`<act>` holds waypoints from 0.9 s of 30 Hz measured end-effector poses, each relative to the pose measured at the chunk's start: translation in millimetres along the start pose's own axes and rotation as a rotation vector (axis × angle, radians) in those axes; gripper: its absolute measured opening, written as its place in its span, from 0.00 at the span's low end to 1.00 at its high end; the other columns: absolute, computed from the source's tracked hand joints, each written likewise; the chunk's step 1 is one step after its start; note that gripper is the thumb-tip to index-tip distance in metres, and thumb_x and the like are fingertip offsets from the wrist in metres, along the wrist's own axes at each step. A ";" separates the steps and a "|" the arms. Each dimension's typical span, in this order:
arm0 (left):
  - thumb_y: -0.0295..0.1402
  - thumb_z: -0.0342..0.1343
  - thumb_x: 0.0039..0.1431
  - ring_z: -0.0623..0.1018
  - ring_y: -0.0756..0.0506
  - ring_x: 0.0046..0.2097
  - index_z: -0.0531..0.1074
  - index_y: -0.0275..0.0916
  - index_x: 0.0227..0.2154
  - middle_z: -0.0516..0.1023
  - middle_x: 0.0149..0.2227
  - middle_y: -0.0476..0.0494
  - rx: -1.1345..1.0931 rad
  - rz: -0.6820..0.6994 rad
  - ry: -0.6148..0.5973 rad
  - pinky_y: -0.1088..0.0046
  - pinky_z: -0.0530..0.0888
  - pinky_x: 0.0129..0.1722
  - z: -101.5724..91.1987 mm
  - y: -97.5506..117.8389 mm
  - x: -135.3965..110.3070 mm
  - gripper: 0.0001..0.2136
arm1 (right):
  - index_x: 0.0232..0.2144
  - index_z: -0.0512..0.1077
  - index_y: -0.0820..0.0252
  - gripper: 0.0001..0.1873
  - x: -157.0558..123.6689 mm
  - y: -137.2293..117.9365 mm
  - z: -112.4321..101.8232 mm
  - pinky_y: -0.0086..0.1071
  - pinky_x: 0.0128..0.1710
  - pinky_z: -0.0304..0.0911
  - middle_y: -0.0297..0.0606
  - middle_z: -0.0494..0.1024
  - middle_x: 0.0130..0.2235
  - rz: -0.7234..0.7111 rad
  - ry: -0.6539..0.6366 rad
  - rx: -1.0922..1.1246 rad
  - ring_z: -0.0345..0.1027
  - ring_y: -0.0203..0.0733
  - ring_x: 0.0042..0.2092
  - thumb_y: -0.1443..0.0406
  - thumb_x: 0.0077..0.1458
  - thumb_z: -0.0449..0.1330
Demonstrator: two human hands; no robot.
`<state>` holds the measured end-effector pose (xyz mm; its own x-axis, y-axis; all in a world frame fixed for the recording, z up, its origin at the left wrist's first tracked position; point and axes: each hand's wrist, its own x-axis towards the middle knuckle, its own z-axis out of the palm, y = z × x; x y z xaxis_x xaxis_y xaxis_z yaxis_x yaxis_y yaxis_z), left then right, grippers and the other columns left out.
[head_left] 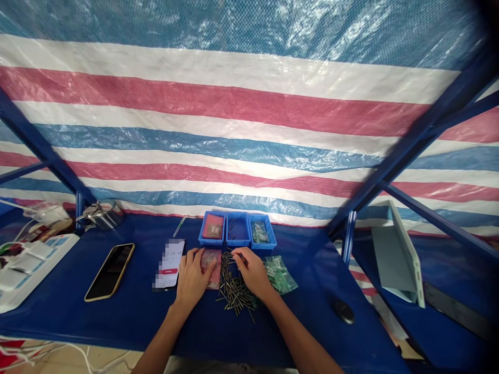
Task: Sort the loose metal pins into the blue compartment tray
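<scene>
My left hand [194, 275] lies over the left side of a pink plastic bag [212, 278], its thumb and fingers apart. Right beside that bag spreads a loose pile of thin, dark metal rods [236, 293], pointed like small bits. My right hand [252, 270] reaches over the upper part of this pile with thumb and forefinger pinched together. Whatever sits in the pinch is too small to make out. Behind the hands stand a blue bin [212, 241] with a pink packet, a middle blue bin [238, 242] with a few rods, and a right blue bin [265, 245] with a green packet.
Green plastic bags [281, 274] lie right of my right hand. To the left are a lit phone [171, 265], a dark phone [109, 272], a pen [179, 227], a metal pot [103, 215] and a power strip [35, 270]. A black oval object [343, 311] is at the right.
</scene>
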<state>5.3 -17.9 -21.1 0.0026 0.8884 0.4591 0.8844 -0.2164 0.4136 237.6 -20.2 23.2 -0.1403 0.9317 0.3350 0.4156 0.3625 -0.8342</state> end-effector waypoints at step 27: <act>0.41 0.55 0.71 0.83 0.43 0.46 0.73 0.44 0.48 0.82 0.45 0.46 -0.697 -0.091 -0.094 0.66 0.79 0.47 -18.4 32.4 3.0 0.10 | 0.51 0.72 0.52 0.16 -3.4 -4.0 8.0 0.34 0.39 0.69 0.34 0.77 0.38 0.130 -0.112 0.352 0.72 0.42 0.37 0.56 0.63 0.63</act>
<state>25.4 -29.7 8.1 0.0106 0.9397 0.3418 0.3779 -0.3202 0.8687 229.2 -24.6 21.9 -0.2119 0.9600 0.1832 0.1052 0.2088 -0.9723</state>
